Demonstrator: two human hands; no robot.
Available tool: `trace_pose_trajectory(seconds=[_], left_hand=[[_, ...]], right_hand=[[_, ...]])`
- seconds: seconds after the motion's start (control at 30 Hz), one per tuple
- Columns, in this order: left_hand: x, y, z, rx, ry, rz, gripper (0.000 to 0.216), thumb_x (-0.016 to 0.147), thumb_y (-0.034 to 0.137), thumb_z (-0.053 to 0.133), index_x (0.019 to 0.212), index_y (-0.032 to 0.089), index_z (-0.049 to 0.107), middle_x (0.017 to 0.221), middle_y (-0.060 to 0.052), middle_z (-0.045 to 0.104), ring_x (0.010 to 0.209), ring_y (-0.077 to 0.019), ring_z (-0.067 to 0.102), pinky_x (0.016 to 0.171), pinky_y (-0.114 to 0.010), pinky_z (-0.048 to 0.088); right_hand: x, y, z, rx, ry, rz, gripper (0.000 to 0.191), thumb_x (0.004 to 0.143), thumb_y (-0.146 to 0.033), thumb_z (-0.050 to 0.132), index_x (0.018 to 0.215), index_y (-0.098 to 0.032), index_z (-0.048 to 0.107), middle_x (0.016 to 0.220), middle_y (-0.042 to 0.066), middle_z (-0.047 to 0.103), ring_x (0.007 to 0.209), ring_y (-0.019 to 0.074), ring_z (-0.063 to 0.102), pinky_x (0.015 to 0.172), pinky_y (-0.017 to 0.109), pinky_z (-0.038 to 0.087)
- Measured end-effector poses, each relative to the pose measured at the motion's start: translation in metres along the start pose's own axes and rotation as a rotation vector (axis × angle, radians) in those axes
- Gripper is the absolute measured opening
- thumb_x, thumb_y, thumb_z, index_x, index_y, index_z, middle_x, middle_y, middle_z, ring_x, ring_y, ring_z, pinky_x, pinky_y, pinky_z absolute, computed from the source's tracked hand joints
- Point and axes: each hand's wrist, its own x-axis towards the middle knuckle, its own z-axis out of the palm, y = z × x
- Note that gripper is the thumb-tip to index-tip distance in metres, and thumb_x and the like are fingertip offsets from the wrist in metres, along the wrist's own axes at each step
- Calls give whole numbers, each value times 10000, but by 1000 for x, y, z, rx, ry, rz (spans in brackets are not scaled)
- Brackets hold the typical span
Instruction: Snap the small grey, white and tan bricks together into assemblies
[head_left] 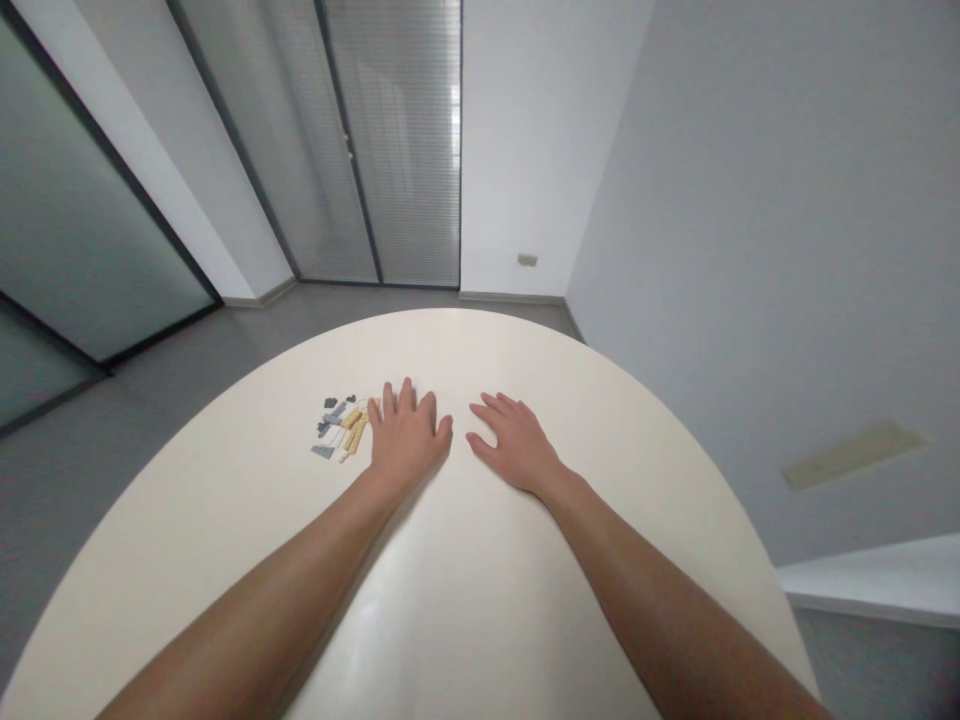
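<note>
Spread fingers and an open palm mark my left hand (409,430), which rests on the white round table (465,600). Just left of it lies a loose pile of small building-brick-like pieces (346,425) in grey, tan and white; my left fingertips reach its right edge and hide part of it. My right hand (517,440) lies on the table to the right, fingers stretched out and thumb apart, with nothing in it. A narrow strip of tabletop separates the two thumbs.
The table's curved far edge (450,312) runs beyond my hands. Behind it stand glass panels with blinds (397,150) and a white wall with a small socket plate (527,260). A grey wall (787,250) with a beige strip (855,455) rises at the right.
</note>
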Motion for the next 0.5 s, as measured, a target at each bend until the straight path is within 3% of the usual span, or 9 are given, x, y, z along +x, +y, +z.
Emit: trace_pose_trajectory(seconds=[0.13,0.3,0.5], left_hand=[[0,0,-2,13,-39,-53,540,968,517,421,1396,224,572,1601,-172,382,1476,-520,242,1127,-737,212],[0,0,0,3,-43,-44,541,977,507,409,1410,218,555,1594,-179,391,1466,-508,276,1106,-733,260],[0,-1,3,-15,-3,36,501,981,432,441,1359,134,579,1532,-219,463,1429,-449,378,1135,-620,329]], right_hand=[[0,-1,-1,4,-1,2,539,984,-464,504,1459,-209,530,1597,79,416,1508,296,310,1240,507,212],[1,0,0,-1,1,-1,539,984,-466,504,1459,-212,530,1594,78,420,1504,297,318,1239,508,216],[1,2,2,-2,2,-3,534,985,-465,510,1459,-218,525,1598,81,414,1509,290,310,1238,515,215]])
